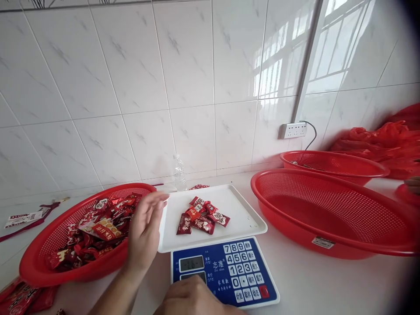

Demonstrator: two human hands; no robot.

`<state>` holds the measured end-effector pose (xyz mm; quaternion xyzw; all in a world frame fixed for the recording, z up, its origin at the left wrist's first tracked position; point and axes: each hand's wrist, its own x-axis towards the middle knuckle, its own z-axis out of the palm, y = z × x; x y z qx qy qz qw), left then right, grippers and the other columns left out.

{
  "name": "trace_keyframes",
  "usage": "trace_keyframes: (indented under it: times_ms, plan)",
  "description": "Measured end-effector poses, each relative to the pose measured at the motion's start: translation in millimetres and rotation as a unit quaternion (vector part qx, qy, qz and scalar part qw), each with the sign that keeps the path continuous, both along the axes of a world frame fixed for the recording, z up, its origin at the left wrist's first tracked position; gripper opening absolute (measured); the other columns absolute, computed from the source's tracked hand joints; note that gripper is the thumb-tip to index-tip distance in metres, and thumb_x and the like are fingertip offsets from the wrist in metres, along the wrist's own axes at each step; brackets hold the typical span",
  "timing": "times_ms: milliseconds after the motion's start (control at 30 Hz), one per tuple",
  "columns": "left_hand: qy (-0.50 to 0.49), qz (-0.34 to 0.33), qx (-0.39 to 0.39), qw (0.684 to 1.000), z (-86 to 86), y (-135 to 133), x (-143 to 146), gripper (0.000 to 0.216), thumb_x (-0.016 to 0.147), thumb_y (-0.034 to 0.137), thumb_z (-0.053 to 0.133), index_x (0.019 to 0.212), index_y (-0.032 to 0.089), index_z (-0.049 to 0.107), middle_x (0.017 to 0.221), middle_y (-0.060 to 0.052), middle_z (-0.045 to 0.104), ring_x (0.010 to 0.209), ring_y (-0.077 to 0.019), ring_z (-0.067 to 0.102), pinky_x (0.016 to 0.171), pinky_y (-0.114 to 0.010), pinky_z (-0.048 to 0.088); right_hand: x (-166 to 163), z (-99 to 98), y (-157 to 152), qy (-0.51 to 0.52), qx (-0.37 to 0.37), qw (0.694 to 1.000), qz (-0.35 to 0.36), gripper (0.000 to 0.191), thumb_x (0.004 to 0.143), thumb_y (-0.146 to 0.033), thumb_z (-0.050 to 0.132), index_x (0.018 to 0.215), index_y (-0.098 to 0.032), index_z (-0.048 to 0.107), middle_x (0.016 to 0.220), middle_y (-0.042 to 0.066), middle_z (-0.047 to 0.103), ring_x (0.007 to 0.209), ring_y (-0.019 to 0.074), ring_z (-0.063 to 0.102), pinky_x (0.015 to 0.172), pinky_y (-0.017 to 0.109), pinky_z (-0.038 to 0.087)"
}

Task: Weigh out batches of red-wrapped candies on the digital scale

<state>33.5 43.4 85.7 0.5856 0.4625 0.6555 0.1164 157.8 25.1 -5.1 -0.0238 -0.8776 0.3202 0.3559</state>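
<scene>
My left hand [144,229] hovers open, fingers stretched out, between the red basket [36,264] full of red-wrapped candies [98,229] and the white scale tray [229,203]. It holds nothing. A small heap of red candy packets [201,216] lies on that tray. My right hand [190,299] rests at the bottom edge on the blue front panel of the scale [226,267], knuckles up and fingers curled under, near the display [191,263]. Whether it holds anything is hidden.
Two empty red mesh baskets [328,210] [334,164] stand to the right, with red plastic bags [383,142] behind them. A clear bottle [179,173] stands by the tiled wall. A wall socket [293,130] is at the corner. Another person's fingers [412,184] show at the right edge.
</scene>
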Motion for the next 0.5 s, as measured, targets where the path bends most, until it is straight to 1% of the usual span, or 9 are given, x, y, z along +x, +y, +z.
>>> trace_keyframes:
  times_ms: [67, 133, 167, 200, 267, 300, 367, 433, 500]
  plan:
    - [-0.018, 0.054, 0.043, 0.997, -16.3, -16, -6, 0.023, 0.093, 0.039, 0.048, 0.108, 0.024, 0.055, 0.109, -0.006, 0.063, 0.106, -0.0199, 0.06, 0.092, -0.035, 0.049, 10, 18.4, -2, 0.054, 0.045, 0.995, -0.063, 0.031, 0.094, -0.041, 0.046, 0.088, -0.019, 0.067, 0.077, 0.004, 0.072, 0.069, 0.0129, 0.066, 0.069, 0.022, 0.051]
    - [0.002, 0.064, 0.057, 0.996, -32.5, -22, -12, 0.023, 0.094, 0.037, 0.048, 0.112, 0.024, 0.054, 0.112, -0.007, 0.062, 0.107, -0.0197, 0.059, 0.092, -0.034, 0.048, 22, 40.7, 0, 0.09, 0.089, 0.977, -0.174, 0.021, 0.092, -0.027, 0.047, 0.092, -0.017, 0.066, 0.079, 0.006, 0.07, 0.072, 0.0148, 0.064, 0.068, 0.026, 0.051]
    - [0.017, 0.058, 0.06, 0.996, -39.3, -22, -14, 0.025, 0.094, 0.036, 0.047, 0.115, 0.024, 0.052, 0.115, -0.007, 0.06, 0.109, -0.02, 0.058, 0.094, -0.035, 0.047, 28, 51.7, 3, 0.095, 0.094, 0.966, -0.221, 0.019, 0.092, -0.025, 0.048, 0.096, -0.016, 0.065, 0.083, 0.008, 0.069, 0.077, 0.016, 0.063, 0.07, 0.028, 0.052]
    - [0.03, 0.052, 0.065, 0.996, -44.9, -21, -16, 0.027, 0.094, 0.036, 0.046, 0.118, 0.024, 0.051, 0.118, -0.008, 0.059, 0.112, -0.0207, 0.056, 0.096, -0.037, 0.046, 35, 61.8, 8, 0.086, 0.079, 0.956, -0.269, 0.019, 0.092, -0.024, 0.049, 0.101, -0.016, 0.063, 0.092, 0.009, 0.068, 0.087, 0.0175, 0.063, 0.076, 0.031, 0.052]
    - [0.052, 0.049, 0.075, 0.995, -52.9, -16, -19, 0.03, 0.095, 0.033, 0.045, 0.123, 0.023, 0.048, 0.124, -0.01, 0.056, 0.117, -0.0224, 0.053, 0.1, -0.04, 0.043, 45, 77.2, 24, 0.028, 0.055, 0.94, -0.336, 0.023, 0.091, -0.03, 0.052, 0.111, -0.019, 0.06, 0.11, 0.01, 0.063, 0.107, 0.0216, 0.057, 0.089, 0.038, 0.049]
    - [0.065, 0.052, 0.08, 0.993, -55.4, -14, -20, 0.031, 0.096, 0.032, 0.044, 0.124, 0.023, 0.047, 0.125, -0.011, 0.055, 0.118, -0.0231, 0.052, 0.1, -0.042, 0.042, 50, 82.1, 33, -0.024, 0.039, 0.932, -0.358, 0.03, 0.09, -0.032, 0.054, 0.118, -0.021, 0.057, 0.12, 0.011, 0.058, 0.116, 0.023, 0.052, 0.095, 0.041, 0.046]
    - [0.096, 0.057, 0.088, 0.99, -58.6, -10, -22, 0.032, 0.096, 0.03, 0.043, 0.126, 0.022, 0.047, 0.125, -0.011, 0.055, 0.119, -0.0238, 0.051, 0.101, -0.043, 0.041, 56, 87.0, 52, -0.151, 0.013, 0.914, -0.376, 0.046, 0.088, -0.037, 0.056, 0.131, -0.023, 0.048, 0.137, 0.012, 0.047, 0.129, 0.0255, 0.041, 0.104, 0.045, 0.037]
    - [0.125, 0.056, 0.093, 0.986, -60.0, -9, -23, 0.032, 0.096, 0.029, 0.043, 0.127, 0.022, 0.047, 0.125, -0.011, 0.055, 0.118, -0.024, 0.05, 0.1, -0.043, 0.041, 59, 87.4, 68, -0.226, -0.007, 0.904, -0.362, 0.064, 0.081, -0.042, 0.064, 0.138, -0.022, 0.043, 0.143, 0.014, 0.041, 0.132, 0.03, 0.037, 0.107, 0.049, 0.033]
    - [0.142, 0.054, 0.102, 0.983, -60.2, -10, -24, 0.032, 0.096, 0.028, 0.043, 0.127, 0.022, 0.047, 0.124, -0.011, 0.055, 0.118, -0.024, 0.05, 0.099, -0.043, 0.042, 60, 85.9, 78, -0.269, -0.02, 0.9, -0.342, 0.077, 0.073, -0.044, 0.071, 0.14, -0.021, 0.042, 0.142, 0.015, 0.043, 0.13, 0.0334, 0.04, 0.105, 0.051, 0.035]
